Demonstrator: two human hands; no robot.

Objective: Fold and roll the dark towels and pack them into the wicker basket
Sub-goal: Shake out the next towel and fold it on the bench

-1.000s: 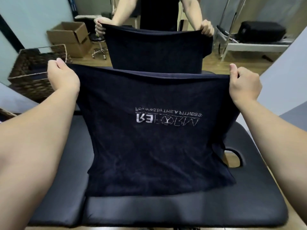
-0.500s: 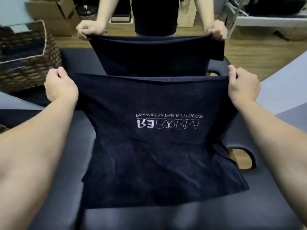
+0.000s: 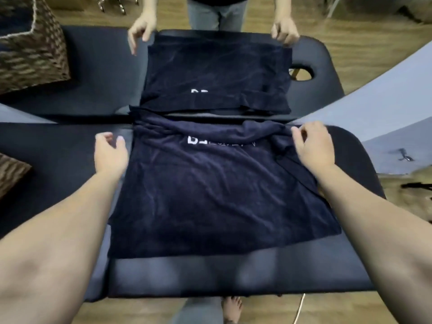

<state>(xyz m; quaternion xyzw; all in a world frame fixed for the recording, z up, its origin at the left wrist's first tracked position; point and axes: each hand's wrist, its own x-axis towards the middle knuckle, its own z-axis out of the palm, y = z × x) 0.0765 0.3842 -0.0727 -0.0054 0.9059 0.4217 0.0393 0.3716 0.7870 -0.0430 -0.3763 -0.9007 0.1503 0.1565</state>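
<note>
At the far left, a brown woven wicker basket [image 3: 35, 50] stands on the black padded surface [image 3: 58, 160], well apart from your hands. A second brown wicker piece [image 3: 10, 170] shows at the left edge, cut off by the frame.

Your left hand [image 3: 109, 155] hovers just beside the left edge of the nearer dark navy towel [image 3: 210, 195], fingers loosely curved and spread, holding nothing. That towel lies flat on the surface in front of you, its far edge rumpled and folded over so that only part of its white lettering shows.

Beyond it lies a second dark navy towel [image 3: 217, 71], spread flat, with a strip of white lettering peeking out near its folded near edge. Another person stands across from you; one of their hands [image 3: 141, 29] is relaxed above its far left corner, and the other hand [image 3: 285, 32] touches the far right corner.

Your right hand [image 3: 313, 146] rests on the nearer towel's far right corner, fingertips curled into the bunched cloth and pinching it.

To the right, an oval face hole [image 3: 301, 74] opens in the padded surface.
</note>
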